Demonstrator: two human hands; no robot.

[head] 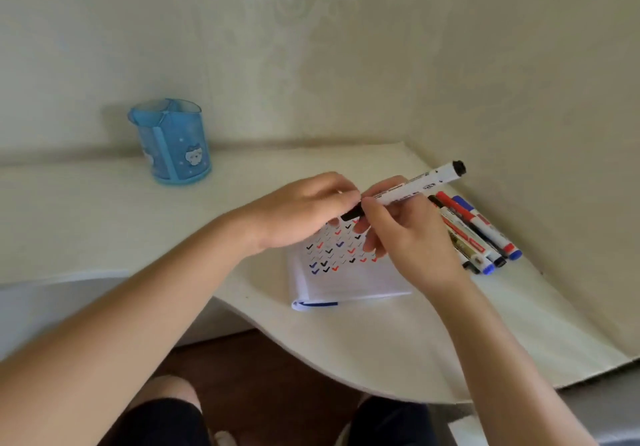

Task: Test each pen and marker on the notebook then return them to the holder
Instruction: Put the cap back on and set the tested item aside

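At the upper left a blue holder [171, 142] stands on the pale desk [86, 224] by the wall, well apart from the hands. In the middle the left hand [298, 212] pinches the black cap [352, 215] of a white marker [415, 186] whose barrel the right hand [412, 241] grips, both hands above the notebook [346, 279] and covering the top of its ticked page. Just right of the notebook a bunch of other markers [481, 234] lies on the desk, partly behind the right hand.

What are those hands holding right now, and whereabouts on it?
A black marker. The right hand grips its white barrel near the lower end; the left hand seems to pinch the black cap there.
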